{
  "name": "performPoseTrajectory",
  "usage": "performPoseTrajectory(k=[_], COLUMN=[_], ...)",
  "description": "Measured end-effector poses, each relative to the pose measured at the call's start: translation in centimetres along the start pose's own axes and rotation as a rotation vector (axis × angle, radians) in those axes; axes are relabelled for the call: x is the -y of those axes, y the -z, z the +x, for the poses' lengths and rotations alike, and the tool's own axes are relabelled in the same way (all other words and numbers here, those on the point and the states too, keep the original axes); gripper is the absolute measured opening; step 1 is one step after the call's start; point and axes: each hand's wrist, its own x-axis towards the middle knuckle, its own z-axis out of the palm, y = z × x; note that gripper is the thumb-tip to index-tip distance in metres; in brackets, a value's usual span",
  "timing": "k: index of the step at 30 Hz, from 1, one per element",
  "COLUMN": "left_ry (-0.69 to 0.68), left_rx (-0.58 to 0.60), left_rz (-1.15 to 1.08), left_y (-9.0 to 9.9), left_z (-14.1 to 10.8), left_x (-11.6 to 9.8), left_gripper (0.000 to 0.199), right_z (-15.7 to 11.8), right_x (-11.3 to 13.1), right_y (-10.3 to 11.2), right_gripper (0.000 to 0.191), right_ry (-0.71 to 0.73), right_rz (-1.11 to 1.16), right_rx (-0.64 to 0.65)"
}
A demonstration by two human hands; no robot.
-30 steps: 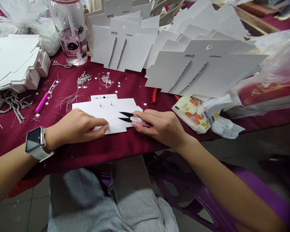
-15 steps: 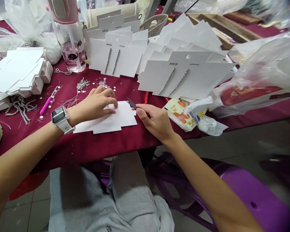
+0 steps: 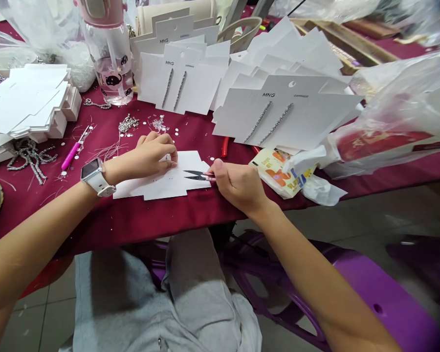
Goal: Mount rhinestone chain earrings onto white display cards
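My right hand (image 3: 238, 186) is closed round a pair of thread snips (image 3: 200, 174). Their dark blades stand apart and point left over the right part of a white earring card (image 3: 161, 188). The card lies flat on the maroon cloth, with small dark holes or marks near its middle. Over the card, my left hand (image 3: 154, 154), with a white watch (image 3: 97, 177) at its wrist, has thumb and forefinger pinched together just left of the blades. Whatever is between those fingertips is too small to make out.
Beyond my hands lean white cards with chain earrings (image 3: 267, 122). On the left are a pink-handled tool (image 3: 71, 155), silver chains (image 3: 31, 159), stacked cards (image 3: 29, 102) and a bottle (image 3: 112, 73). Small beads (image 3: 128, 123) lie behind my left hand; a snack wrapper (image 3: 278, 171) lies right.
The snips have come down and now point left, their blades parted over the card. My left thumb and forefinger have closed from a spread curl into a pinch.
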Motion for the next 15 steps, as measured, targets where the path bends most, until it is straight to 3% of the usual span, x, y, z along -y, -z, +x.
performPoseTrajectory(k=[5,15], left_ry=[-0.003,-0.055], left_rx=[-0.073,-0.114], left_rz=[-0.099,-0.166], left_y=[-0.4,-0.8], left_z=[-0.6,-0.7], left_x=[0.7,0.7], left_gripper=[0.017,0.018], right_z=[1.0,1.5], right_x=[0.9,1.6], right_y=[-0.1,-0.9], right_gripper=[0.064,0.063], right_ry=[0.012,0.060], right_rz=[-0.196,-0.259], right_rx=[0.042,0.049])
